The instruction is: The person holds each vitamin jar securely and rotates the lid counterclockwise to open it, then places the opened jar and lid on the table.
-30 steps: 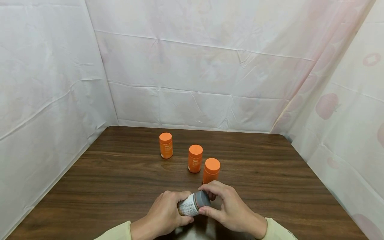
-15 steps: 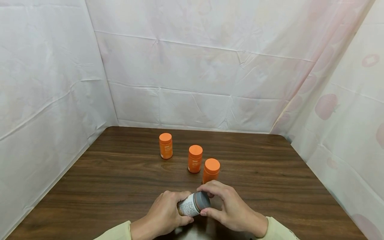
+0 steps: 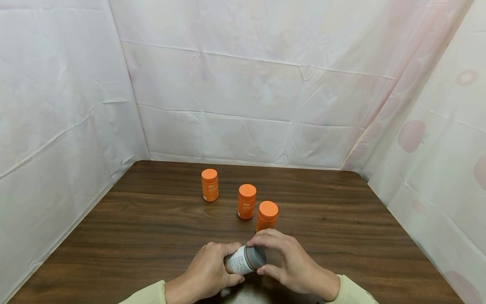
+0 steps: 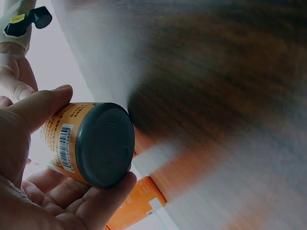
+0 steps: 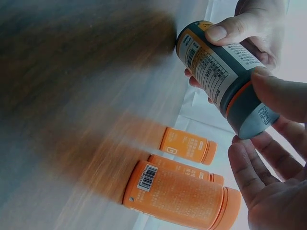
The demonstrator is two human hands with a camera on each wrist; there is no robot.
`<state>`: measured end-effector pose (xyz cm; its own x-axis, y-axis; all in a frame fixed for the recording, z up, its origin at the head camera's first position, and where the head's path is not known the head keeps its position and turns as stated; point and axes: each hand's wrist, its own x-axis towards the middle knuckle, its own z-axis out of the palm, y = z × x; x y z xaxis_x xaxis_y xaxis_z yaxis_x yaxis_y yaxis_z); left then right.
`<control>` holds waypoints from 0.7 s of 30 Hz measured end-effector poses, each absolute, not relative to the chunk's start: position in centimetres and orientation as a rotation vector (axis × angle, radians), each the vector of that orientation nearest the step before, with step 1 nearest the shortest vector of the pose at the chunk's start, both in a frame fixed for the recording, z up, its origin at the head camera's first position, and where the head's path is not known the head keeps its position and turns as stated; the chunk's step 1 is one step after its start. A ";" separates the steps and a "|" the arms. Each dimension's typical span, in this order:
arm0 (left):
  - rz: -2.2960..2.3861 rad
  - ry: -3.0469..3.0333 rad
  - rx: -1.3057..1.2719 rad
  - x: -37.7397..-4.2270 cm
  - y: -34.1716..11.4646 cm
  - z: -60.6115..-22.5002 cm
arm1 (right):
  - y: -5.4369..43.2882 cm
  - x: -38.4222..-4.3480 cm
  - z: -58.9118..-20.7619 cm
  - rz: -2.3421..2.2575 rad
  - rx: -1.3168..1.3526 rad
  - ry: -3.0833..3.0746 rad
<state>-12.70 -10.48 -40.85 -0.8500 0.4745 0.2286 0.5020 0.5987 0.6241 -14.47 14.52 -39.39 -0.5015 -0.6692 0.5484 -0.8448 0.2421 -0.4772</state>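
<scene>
My left hand (image 3: 209, 268) grips a dark grey supplement bottle (image 3: 238, 261) with a white and orange label, tilted on its side low over the near part of the table. Its grey cap (image 3: 257, 256) points right, toward my right hand (image 3: 294, 264). Fingers and thumb of that hand span the cap's edge from opposite sides. In the left wrist view the bottle's round base (image 4: 108, 143) faces the camera. Beneath the cap in the right wrist view shows a thin orange ring (image 5: 238, 99); the thumb (image 5: 276, 91) lies at the cap's side.
Three orange bottles stand upright on the brown wooden table (image 3: 152, 228): a far left bottle (image 3: 210, 185), a middle bottle (image 3: 247, 202) and a near bottle (image 3: 267, 216) just beyond my right fingers. White sheets (image 3: 243, 97) enclose the back and sides.
Around the cap, my right fingertips have slid left over its far edge while the thumb has shifted slightly right. My left hand and the bottle stay nearly still.
</scene>
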 end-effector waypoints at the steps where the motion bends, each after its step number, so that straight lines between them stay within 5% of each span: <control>1: -1.102 -2.773 -0.849 -12.7 -10.5 -40.9 | 14.5 -14.5 -39.4 1.106 1.421 -2.282; 21: -1.107 -2.775 -0.832 -12.6 -10.6 -40.9 | 14.0 -14.1 -39.3 1.061 1.433 -2.217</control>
